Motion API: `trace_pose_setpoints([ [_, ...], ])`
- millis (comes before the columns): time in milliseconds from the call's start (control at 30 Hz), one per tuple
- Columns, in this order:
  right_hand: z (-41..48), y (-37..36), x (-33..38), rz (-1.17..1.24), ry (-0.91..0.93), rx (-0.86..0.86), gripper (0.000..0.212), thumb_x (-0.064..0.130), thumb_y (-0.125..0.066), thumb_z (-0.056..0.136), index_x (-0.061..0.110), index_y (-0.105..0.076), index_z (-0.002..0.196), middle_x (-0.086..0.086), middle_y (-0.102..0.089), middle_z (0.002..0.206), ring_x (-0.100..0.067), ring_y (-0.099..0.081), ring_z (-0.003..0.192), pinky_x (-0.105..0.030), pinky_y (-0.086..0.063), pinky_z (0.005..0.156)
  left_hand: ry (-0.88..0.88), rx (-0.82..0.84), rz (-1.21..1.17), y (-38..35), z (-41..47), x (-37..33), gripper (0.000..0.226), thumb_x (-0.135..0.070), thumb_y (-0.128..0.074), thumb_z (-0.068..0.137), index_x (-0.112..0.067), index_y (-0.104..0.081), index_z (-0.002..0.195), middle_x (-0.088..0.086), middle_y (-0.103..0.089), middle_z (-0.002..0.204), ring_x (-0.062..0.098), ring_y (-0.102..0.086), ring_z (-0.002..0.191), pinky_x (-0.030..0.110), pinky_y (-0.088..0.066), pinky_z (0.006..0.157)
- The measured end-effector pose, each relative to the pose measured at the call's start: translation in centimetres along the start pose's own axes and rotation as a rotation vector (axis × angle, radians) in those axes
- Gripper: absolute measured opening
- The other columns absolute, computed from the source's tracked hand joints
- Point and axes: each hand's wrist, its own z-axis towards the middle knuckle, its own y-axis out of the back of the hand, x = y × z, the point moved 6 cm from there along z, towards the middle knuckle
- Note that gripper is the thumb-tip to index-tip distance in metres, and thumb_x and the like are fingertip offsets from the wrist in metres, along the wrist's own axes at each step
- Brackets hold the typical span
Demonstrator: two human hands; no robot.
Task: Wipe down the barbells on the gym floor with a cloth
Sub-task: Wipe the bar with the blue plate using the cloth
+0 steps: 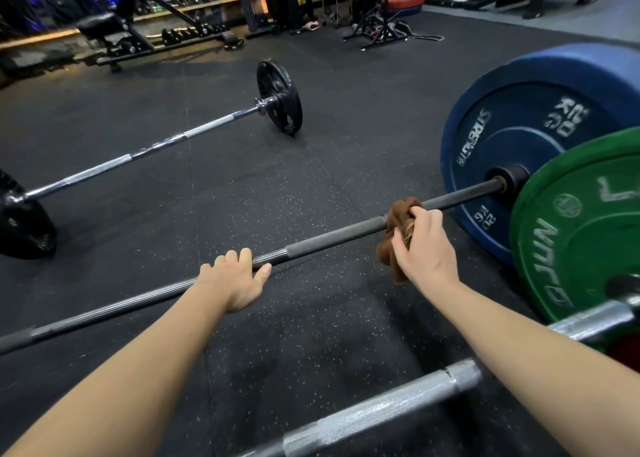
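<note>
A dark barbell point(332, 237) crosses the floor from lower left to a blue 20 kg plate point(526, 138) at the right. My right hand point(424, 245) grips a brown cloth point(393, 238) bunched around this bar, a short way left of the blue plate. My left hand point(232, 280) grips the same bar further left, fingers curled over it and thumb under. A silver barbell point(145, 153) with black plates point(280, 96) lies beyond. Closest to me a chrome barbell point(381, 408) carries a green plate point(581, 228).
Black speckled rubber flooring point(277, 193) covers the area. A bench point(104, 31) and dumbbells point(194, 32) stand at the back left, and a stand with stacked red and blue plates point(401, 3) at the back right.
</note>
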Motion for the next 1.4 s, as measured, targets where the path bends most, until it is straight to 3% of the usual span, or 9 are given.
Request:
trace_pose_setpoints([
  [133,-1.4,-2.4,3.1,-0.065,0.271,0.128,0.046,0.036,-0.063,0.097,0.017,-0.046,0.136,-0.002,-0.044,0.118,-0.029,-0.061,0.09,-0.036,-0.049,0.074,-0.009,-0.015,0.01,0.0,0.1,0.0,0.055,-0.061,-0.018,0.105,-0.016,-0.04,0.129,0.01,-0.049,0.138,0.03,-0.048,0.128,0.047,-0.037,0.105],
  [600,-0.7,-1.8,1.6,0.039,0.061,0.034,0.045,0.036,-0.058,0.1,0.021,-0.042,0.139,-0.001,-0.043,0.124,-0.021,-0.058,0.098,-0.035,-0.049,0.08,0.02,-0.03,0.015,-0.3,0.0,0.0,0.055,-0.061,-0.017,0.105,-0.017,-0.039,0.13,0.008,-0.047,0.136,0.029,-0.047,0.126,0.046,-0.037,0.104],
  [733,-1.1,-2.5,3.5,-0.009,0.194,0.078,0.036,0.035,-0.058,0.1,0.021,-0.048,0.132,0.001,-0.043,0.112,-0.021,-0.059,0.093,-0.037,-0.054,0.078,0.036,-0.034,0.05,-0.4,-0.3,-0.2,0.055,-0.061,-0.017,0.105,-0.017,-0.039,0.13,0.007,-0.046,0.135,0.029,-0.047,0.125,0.046,-0.038,0.104],
  [900,-2.0,-4.0,5.6,-0.037,0.367,0.154,0.041,0.033,-0.063,0.098,0.02,-0.051,0.135,-0.001,-0.048,0.118,-0.024,-0.062,0.095,-0.039,-0.055,0.08,0.021,-0.018,0.063,-0.3,-0.3,-0.3,0.053,-0.06,-0.017,0.106,-0.018,-0.039,0.129,0.006,-0.046,0.134,0.028,-0.047,0.124,0.045,-0.036,0.104],
  [1000,-1.4,-3.4,4.5,0.013,0.27,0.114,0.042,0.035,-0.062,0.098,0.02,-0.051,0.135,-0.003,-0.05,0.121,-0.028,-0.063,0.097,-0.043,-0.055,0.08,0.013,-0.002,0.043,0.0,-0.1,-0.1,0.054,-0.06,-0.018,0.106,-0.017,-0.039,0.13,0.008,-0.046,0.136,0.029,-0.047,0.126,0.046,-0.036,0.104],
  [1167,-0.4,-1.3,1.1,0.097,-0.043,-0.03,0.043,0.036,-0.057,0.1,0.019,-0.045,0.137,-0.004,-0.044,0.126,-0.025,-0.06,0.099,-0.035,-0.046,0.079,0.015,-0.009,0.04,-0.1,-0.1,-0.1,0.055,-0.06,-0.018,0.106,-0.017,-0.038,0.133,0.009,-0.045,0.139,0.03,-0.045,0.129,0.046,-0.035,0.106],
  [1400,-0.4,-1.4,1.9,-0.039,0.081,0.038,0.045,0.035,-0.059,0.1,0.018,-0.045,0.139,-0.004,-0.045,0.119,-0.022,-0.057,0.092,-0.032,-0.044,0.076,0.016,-0.009,0.061,0.0,-0.2,-0.2,0.056,-0.06,-0.017,0.106,-0.016,-0.037,0.135,0.01,-0.044,0.14,0.03,-0.045,0.128,0.046,-0.034,0.107],
])
